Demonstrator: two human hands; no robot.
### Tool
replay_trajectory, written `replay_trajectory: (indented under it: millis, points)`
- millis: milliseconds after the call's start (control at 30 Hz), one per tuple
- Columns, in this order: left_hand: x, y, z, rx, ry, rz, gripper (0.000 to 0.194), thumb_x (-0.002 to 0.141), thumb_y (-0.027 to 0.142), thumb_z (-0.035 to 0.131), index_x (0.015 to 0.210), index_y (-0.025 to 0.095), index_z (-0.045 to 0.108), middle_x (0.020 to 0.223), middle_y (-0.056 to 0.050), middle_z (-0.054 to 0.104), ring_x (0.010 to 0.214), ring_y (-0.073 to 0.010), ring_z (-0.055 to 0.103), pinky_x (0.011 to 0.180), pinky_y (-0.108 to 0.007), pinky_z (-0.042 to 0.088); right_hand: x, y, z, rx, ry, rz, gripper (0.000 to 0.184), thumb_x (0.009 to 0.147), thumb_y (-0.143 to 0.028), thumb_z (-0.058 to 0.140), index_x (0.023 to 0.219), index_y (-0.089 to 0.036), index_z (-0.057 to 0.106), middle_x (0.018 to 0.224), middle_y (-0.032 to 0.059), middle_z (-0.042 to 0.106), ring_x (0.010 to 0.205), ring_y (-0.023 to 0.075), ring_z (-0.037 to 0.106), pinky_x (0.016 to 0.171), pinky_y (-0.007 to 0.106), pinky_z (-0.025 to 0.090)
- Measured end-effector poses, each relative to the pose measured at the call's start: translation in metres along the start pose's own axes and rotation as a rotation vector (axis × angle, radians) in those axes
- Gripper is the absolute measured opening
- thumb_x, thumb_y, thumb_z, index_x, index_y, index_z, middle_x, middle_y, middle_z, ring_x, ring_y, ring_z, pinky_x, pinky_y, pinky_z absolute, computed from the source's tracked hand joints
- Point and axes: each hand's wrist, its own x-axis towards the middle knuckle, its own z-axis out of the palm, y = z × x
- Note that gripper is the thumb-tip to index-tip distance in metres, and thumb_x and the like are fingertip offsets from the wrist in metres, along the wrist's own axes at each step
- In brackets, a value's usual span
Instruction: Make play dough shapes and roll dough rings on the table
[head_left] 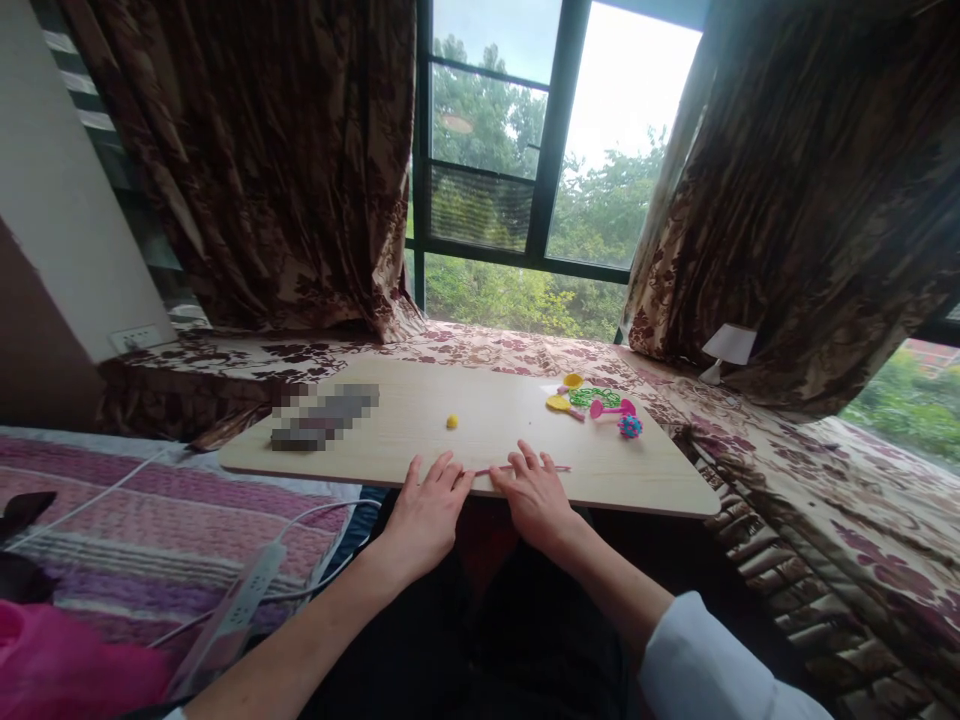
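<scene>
Touching a thin pink strip along the near edge of the pale wooden table with open left hand and right hand, fingertips down. Facing a small round yellow ball mid-table and a spiky blue-and-pink ball toward the table's right end.

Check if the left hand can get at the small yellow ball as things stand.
Probably yes: the ball sits on the tabletop just beyond the left hand, with nothing visible between. Its fingers look to be at the thin pink strip, so they'd likely need to leave that first.
</scene>
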Motion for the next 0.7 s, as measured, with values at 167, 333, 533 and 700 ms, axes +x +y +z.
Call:
replay_trajectory:
  millis: [167, 333, 533, 700]
  points:
    - [0.009, -0.003, -0.003, -0.019, -0.021, -0.026, 0.052, 0.07, 0.008, 0.038, 0.12, 0.022, 0.047, 0.12, -0.008, 0.05, 0.126, -0.0233, 0.027, 0.104, -0.049, 0.01, 0.01, 0.0, -0.007, -0.002, -0.008, 0.034, 0.033, 0.082, -0.017, 0.034, 0.108, -0.018, 0.056, 0.118, 0.0137, 0.047, 0.129, 0.0264, 0.013, 0.098, 0.046, 0.016]
    - [0.013, -0.003, 0.001, -0.035, 0.007, -0.031, 0.05, 0.074, 0.01, 0.037, 0.12, 0.023, 0.046, 0.122, -0.008, 0.049, 0.127, -0.0227, 0.026, 0.104, -0.048, 0.01, 0.02, -0.004, -0.008, 0.022, -0.008, 0.004, 0.037, 0.083, -0.018, 0.035, 0.116, -0.022, 0.05, 0.12, 0.0111, 0.046, 0.13, 0.0242, 0.012, 0.098, 0.046, 0.017]
    - [0.004, -0.005, 0.001, -0.044, 0.017, -0.039, 0.046, 0.077, 0.011, 0.034, 0.12, 0.022, 0.046, 0.117, -0.007, 0.051, 0.126, -0.0218, 0.027, 0.104, -0.046, 0.011, 0.014, -0.013, -0.007, -0.007, -0.026, -0.03, 0.035, 0.083, -0.018, 0.035, 0.112, -0.022, 0.054, 0.123, 0.0121, 0.043, 0.13, 0.0259, 0.01, 0.099, 0.047, 0.014]
    - [0.004, -0.003, 0.001, -0.01, 0.022, -0.007, 0.046, 0.077, 0.011, 0.035, 0.121, 0.021, 0.046, 0.119, -0.009, 0.05, 0.126, -0.0224, 0.026, 0.105, -0.047, 0.01, 0.01, -0.017, -0.005, -0.023, 0.002, -0.041, 0.037, 0.083, -0.018, 0.034, 0.116, -0.02, 0.051, 0.124, 0.0128, 0.042, 0.131, 0.0252, 0.009, 0.1, 0.047, 0.013]
